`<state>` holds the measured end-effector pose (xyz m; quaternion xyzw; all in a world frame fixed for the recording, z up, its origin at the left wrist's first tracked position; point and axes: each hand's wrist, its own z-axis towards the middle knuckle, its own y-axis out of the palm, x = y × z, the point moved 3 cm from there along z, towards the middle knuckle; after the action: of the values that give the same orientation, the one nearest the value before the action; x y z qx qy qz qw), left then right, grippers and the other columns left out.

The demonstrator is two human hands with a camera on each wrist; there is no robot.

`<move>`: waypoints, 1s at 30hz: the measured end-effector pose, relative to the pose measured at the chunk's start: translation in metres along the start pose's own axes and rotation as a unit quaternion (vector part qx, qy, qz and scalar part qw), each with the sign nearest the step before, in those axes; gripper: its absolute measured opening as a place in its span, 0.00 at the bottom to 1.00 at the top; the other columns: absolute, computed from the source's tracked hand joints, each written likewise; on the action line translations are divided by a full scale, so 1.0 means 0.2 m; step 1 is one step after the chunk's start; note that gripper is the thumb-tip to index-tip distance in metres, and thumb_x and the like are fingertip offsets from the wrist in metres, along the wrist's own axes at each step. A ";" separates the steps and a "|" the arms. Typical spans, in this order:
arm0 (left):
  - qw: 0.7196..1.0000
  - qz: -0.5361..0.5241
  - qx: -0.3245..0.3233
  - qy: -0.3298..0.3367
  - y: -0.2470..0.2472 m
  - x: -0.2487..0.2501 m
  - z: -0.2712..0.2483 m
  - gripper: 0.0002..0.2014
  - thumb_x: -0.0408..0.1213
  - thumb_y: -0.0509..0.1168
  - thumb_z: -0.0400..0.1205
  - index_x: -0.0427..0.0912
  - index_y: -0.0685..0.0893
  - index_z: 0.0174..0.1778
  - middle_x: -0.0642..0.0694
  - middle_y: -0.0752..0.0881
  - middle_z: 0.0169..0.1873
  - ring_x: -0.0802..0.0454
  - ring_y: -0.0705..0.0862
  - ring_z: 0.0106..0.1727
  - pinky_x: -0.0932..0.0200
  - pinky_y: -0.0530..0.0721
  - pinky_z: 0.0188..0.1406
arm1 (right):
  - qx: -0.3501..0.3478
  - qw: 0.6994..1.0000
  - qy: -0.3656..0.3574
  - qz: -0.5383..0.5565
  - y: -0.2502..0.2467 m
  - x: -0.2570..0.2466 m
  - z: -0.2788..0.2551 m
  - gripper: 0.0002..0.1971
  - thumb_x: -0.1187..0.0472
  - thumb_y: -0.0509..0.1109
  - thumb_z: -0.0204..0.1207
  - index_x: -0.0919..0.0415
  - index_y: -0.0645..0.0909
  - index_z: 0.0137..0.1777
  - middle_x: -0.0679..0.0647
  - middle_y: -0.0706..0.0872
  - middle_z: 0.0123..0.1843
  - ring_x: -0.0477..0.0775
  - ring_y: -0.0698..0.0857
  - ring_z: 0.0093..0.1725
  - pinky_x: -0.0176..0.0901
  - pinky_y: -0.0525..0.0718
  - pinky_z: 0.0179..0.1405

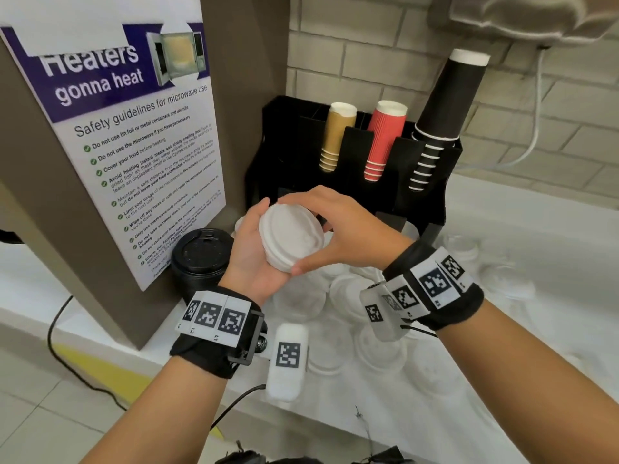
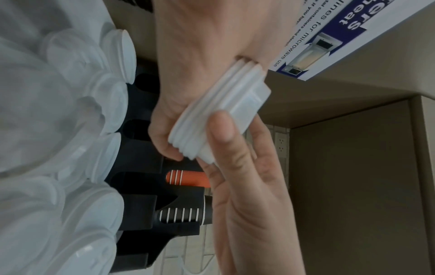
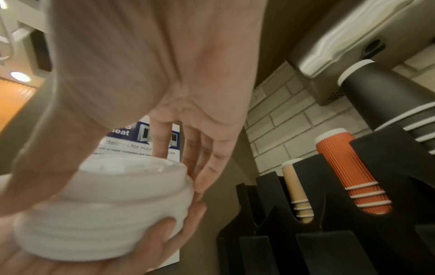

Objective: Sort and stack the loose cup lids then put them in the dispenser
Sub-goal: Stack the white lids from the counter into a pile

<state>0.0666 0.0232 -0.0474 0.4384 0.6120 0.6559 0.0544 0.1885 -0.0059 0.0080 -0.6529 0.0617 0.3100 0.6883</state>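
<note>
Poster (image 1: 134, 135): apparently "Heaters gonna heat"

Office or workplace pantry, drinks corner. White counter (image 1: 536, 229) against a pale brick-pattern tiled wall (image 1: 368, 45). Black plastic cup dispenser rack (image 1: 432, 195) holds nested paper cups: tan stack (image 1: 335, 142), red ribbed stack (image 1: 383, 142), black stack (image 1: 445, 105). Purple-and-white printed poster (image 1: 134, 135) reads "Safety guidelines for microwave use", mentions a Facilities team, so a shared staff space. Loose white plastic cup lids (image 1: 368, 329) lie on the counter, stacked black plastic lids (image 1: 201, 256) beside the poster. Wall sockets (image 2: 281, 143) behind.
</note>
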 end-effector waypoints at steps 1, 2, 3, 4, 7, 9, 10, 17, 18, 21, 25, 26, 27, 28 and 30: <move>1.000 0.005 0.005 0.001 0.00 0.00 0.00 0.26 0.53 0.59 0.79 0.38 0.81 0.67 0.34 0.88 0.58 0.39 0.90 0.55 0.44 0.89 0.49 | 0.001 1.000 0.002 0.002 0.00 0.00 0.00 0.46 0.45 0.84 0.59 0.48 0.68 0.78 0.48 0.74 0.68 0.48 0.73 0.68 0.48 0.78 0.66; 1.000 0.012 0.009 0.002 0.01 0.00 0.00 0.26 0.54 0.58 0.81 0.39 0.81 0.67 0.34 0.87 0.58 0.40 0.89 0.55 0.45 0.89 0.50 | 0.002 1.000 0.003 0.001 0.00 0.00 0.00 0.46 0.45 0.84 0.59 0.48 0.68 0.78 0.47 0.75 0.68 0.48 0.73 0.69 0.50 0.78 0.66; 1.000 0.016 0.012 0.003 0.01 0.00 0.01 0.25 0.55 0.56 0.83 0.39 0.82 0.66 0.35 0.88 0.57 0.40 0.90 0.55 0.45 0.88 0.50 | 0.003 1.000 0.004 0.000 0.00 0.00 -0.01 0.47 0.44 0.84 0.59 0.48 0.67 0.78 0.47 0.75 0.69 0.49 0.73 0.69 0.51 0.78 0.67; 1.000 0.018 0.015 0.007 0.02 0.00 0.01 0.25 0.55 0.54 0.84 0.39 0.83 0.64 0.35 0.89 0.56 0.41 0.90 0.53 0.46 0.89 0.48 | 0.004 1.000 0.004 0.000 0.00 0.00 -0.01 0.46 0.44 0.84 0.59 0.47 0.67 0.78 0.47 0.75 0.69 0.49 0.73 0.69 0.52 0.78 0.66; 0.999 0.047 0.010 0.024 0.04 -0.01 0.02 0.24 0.54 0.52 0.86 0.39 0.83 0.62 0.38 0.89 0.54 0.43 0.90 0.54 0.49 0.90 0.45 | 0.006 1.000 -0.005 -0.001 0.00 0.00 -0.01 0.45 0.45 0.84 0.59 0.46 0.68 0.77 0.47 0.76 0.67 0.50 0.75 0.67 0.52 0.80 0.65; 0.997 0.078 -0.003 0.024 0.05 -0.02 0.02 0.23 0.51 0.55 0.84 0.39 0.81 0.66 0.39 0.88 0.56 0.45 0.88 0.58 0.49 0.89 0.48 | 0.001 1.000 0.002 0.001 -0.02 0.02 0.00 0.45 0.45 0.84 0.59 0.46 0.69 0.77 0.47 0.77 0.64 0.49 0.76 0.65 0.51 0.80 0.64; 0.996 0.088 -0.017 0.020 0.05 -0.03 0.01 0.22 0.49 0.58 0.81 0.40 0.80 0.66 0.40 0.87 0.57 0.45 0.87 0.58 0.47 0.88 0.51 | -0.003 1.000 0.008 0.005 -0.03 0.03 0.00 0.45 0.45 0.84 0.59 0.46 0.69 0.77 0.48 0.77 0.64 0.49 0.76 0.64 0.50 0.81 0.63; 0.989 0.102 0.025 0.102 0.01 0.11 0.02 0.14 0.37 0.64 0.73 0.50 0.79 0.55 0.44 0.85 0.47 0.46 0.85 0.47 0.52 0.83 0.41 | 0.062 0.987 0.053 0.140 -0.02 0.13 0.06 0.36 0.50 0.77 0.71 0.53 0.67 0.77 0.50 0.77 0.62 0.45 0.81 0.60 0.36 0.83 0.56; 0.986 0.096 0.042 0.127 0.01 0.15 0.02 0.10 0.37 0.63 0.75 0.48 0.78 0.52 0.45 0.82 0.44 0.47 0.82 0.45 0.52 0.80 0.40 | 0.077 0.988 0.066 0.117 -0.01 0.15 0.08 0.26 0.52 0.73 0.75 0.56 0.73 0.72 0.52 0.79 0.60 0.47 0.81 0.59 0.38 0.82 0.55; 0.978 0.096 0.076 0.170 0.01 0.23 0.00 0.05 0.41 0.60 0.79 0.44 0.77 0.46 0.46 0.79 0.39 0.49 0.79 0.42 0.54 0.78 0.40 | -0.063 0.993 0.048 -0.091 0.12 0.18 0.11 0.14 0.52 0.69 0.79 0.54 0.83 0.62 0.56 0.79 0.60 0.55 0.77 0.60 0.51 0.77 0.63; 0.974 0.096 0.080 0.190 0.03 0.28 -0.02 0.06 0.42 0.61 0.79 0.45 0.78 0.49 0.45 0.80 0.42 0.48 0.79 0.46 0.53 0.79 0.45 | -0.231 0.942 0.031 -0.241 0.34 0.17 0.08 0.15 0.45 0.72 0.74 0.40 0.83 0.60 0.52 0.67 0.69 0.57 0.65 0.66 0.53 0.69 0.64; 0.973 0.098 0.078 0.195 0.02 0.29 -0.02 0.07 0.42 0.61 0.79 0.46 0.78 0.49 0.46 0.80 0.43 0.48 0.80 0.46 0.53 0.79 0.46 | -0.224 0.938 0.029 -0.265 0.34 0.18 0.07 0.14 0.46 0.71 0.74 0.40 0.83 0.60 0.52 0.66 0.69 0.58 0.65 0.67 0.53 0.68 0.64; 0.972 0.100 0.075 0.198 0.02 0.29 -0.03 0.07 0.42 0.61 0.78 0.47 0.78 0.50 0.47 0.80 0.43 0.49 0.80 0.46 0.53 0.79 0.46 | -0.206 0.933 0.035 -0.294 0.32 0.19 0.08 0.14 0.46 0.70 0.75 0.42 0.83 0.60 0.52 0.65 0.70 0.59 0.64 0.68 0.54 0.67 0.64; 0.972 0.100 0.073 0.200 0.01 0.30 -0.03 0.07 0.42 0.62 0.78 0.47 0.78 0.50 0.47 0.81 0.42 0.49 0.81 0.46 0.52 0.79 0.47 | -0.185 0.924 0.048 -0.333 0.30 0.20 0.08 0.16 0.46 0.69 0.76 0.43 0.82 0.63 0.53 0.65 0.71 0.59 0.64 0.69 0.55 0.66 0.65; 0.972 0.098 0.068 0.200 0.00 0.31 -0.05 0.07 0.42 0.62 0.77 0.47 0.79 0.49 0.47 0.82 0.42 0.49 0.81 0.47 0.52 0.80 0.48 | -0.156 0.899 0.074 -0.401 0.25 0.22 0.09 0.23 0.41 0.68 0.75 0.49 0.80 0.67 0.56 0.62 0.74 0.61 0.62 0.71 0.58 0.65 0.68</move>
<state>0.0232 0.0531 -0.0146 0.3590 0.6075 0.6894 -0.1639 0.1919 0.0245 -0.0541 -0.7424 -0.2041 -0.0361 0.6371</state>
